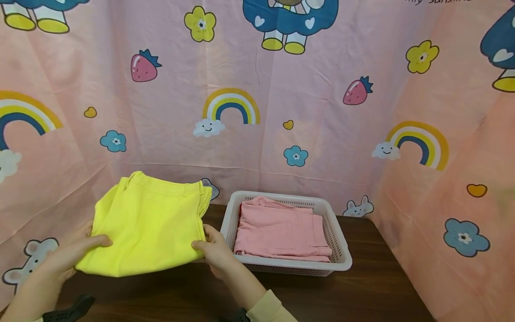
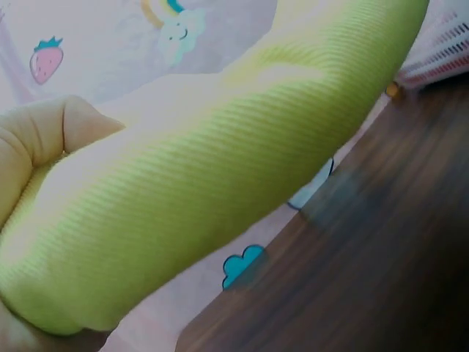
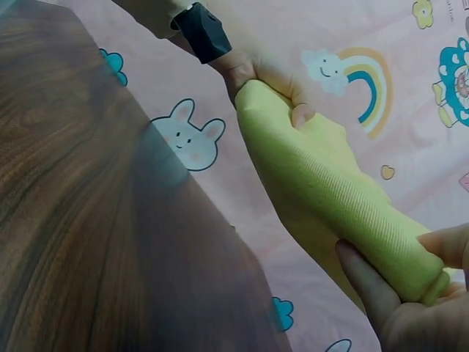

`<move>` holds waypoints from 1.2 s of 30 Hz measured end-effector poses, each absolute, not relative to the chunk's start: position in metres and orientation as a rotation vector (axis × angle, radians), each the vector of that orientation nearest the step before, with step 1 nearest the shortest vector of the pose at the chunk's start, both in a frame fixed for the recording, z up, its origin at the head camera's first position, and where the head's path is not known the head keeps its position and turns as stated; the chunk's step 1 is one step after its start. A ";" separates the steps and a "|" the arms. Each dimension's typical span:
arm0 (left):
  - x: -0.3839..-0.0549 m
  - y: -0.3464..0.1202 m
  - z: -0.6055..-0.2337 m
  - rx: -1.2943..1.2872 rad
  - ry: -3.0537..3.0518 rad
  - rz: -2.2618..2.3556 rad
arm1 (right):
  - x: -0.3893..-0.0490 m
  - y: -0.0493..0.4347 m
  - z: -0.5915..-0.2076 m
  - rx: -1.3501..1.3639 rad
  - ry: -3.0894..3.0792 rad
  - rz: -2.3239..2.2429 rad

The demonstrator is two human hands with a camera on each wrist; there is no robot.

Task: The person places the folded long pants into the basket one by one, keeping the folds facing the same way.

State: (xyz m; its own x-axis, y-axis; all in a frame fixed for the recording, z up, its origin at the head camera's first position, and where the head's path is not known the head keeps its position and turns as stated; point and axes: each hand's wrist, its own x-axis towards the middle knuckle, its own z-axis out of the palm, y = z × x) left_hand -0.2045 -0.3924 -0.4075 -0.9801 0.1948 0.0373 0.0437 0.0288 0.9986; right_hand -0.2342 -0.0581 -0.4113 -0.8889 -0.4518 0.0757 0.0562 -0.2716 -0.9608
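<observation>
- A folded yellow garment point(image 1: 145, 223) is held raised over the table point(image 1: 378, 277), left of the white basket point(image 1: 342, 260).
- Its left side is gripped by the left hand point(image 1: 72, 255), its right corner by the right hand point(image 1: 217, 250), fabric pinched under both thumbs.
- Folded pink clothing point(image 1: 281, 230) is contained in the basket.
- The dark wooden table is backed by printed pink cloth point(image 1: 322, 152).

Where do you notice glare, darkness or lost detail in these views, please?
In the head view, the folded bright yellow cloth garment is so vivid its weave hardly shows; in the left wrist view, its upper side washes out pale, while the dark brown wooden table darkens at lower right; in the right wrist view, pale haze veils the table's upper left.
</observation>
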 end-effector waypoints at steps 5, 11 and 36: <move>-0.205 -0.379 -0.404 0.283 2.163 2.150 | -0.234 -0.046 -0.407 -0.536 1.644 -2.211; -0.206 -0.362 -0.399 0.298 2.220 2.183 | -0.236 -0.032 -0.403 -0.542 1.659 -2.216; -0.215 -0.302 -0.397 0.436 2.065 2.274 | -0.230 0.028 -0.397 -0.534 1.738 -2.235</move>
